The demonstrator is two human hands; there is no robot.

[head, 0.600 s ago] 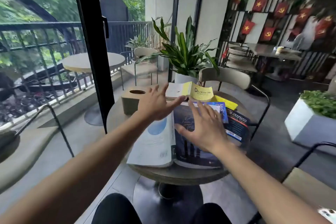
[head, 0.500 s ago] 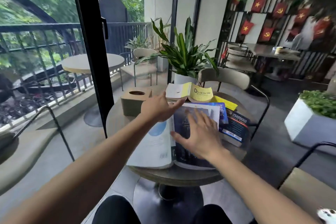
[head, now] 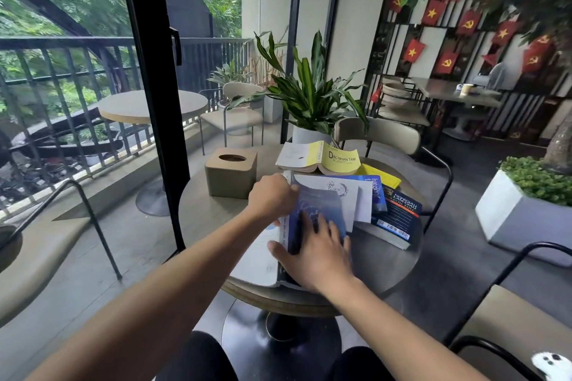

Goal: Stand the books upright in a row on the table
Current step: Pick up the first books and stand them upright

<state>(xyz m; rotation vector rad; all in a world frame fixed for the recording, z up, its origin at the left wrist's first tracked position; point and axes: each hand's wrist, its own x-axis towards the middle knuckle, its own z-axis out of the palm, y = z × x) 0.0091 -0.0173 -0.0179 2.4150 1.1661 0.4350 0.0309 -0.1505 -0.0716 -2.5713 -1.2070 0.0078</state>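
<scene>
Several books lie on the round table [head: 213, 219]. A large blue-and-white book [head: 322, 204], which lay open face down, is folding shut at the near middle. My left hand [head: 272, 196] grips its far left edge, and my right hand [head: 315, 254] presses on its blue cover near the spine. Under it show a white book [head: 360, 195] and a blue one [head: 377, 192]. A dark book [head: 399, 219] lies flat to the right. A yellow book [head: 337, 158] rests open face down at the back, beside a thin yellow one [head: 382, 175].
A tan tissue box [head: 230, 172] stands on the table's far left. A chair [head: 380, 133] and a potted plant [head: 309, 96] sit behind the table. A black door frame [head: 154, 71] rises at left, a white planter [head: 523, 219] at right, another chair [head: 510, 318] near right.
Both hands came down onto the big open book. The left hand closed on its edge and swung the left half over, so the book is folding shut under the right hand.
</scene>
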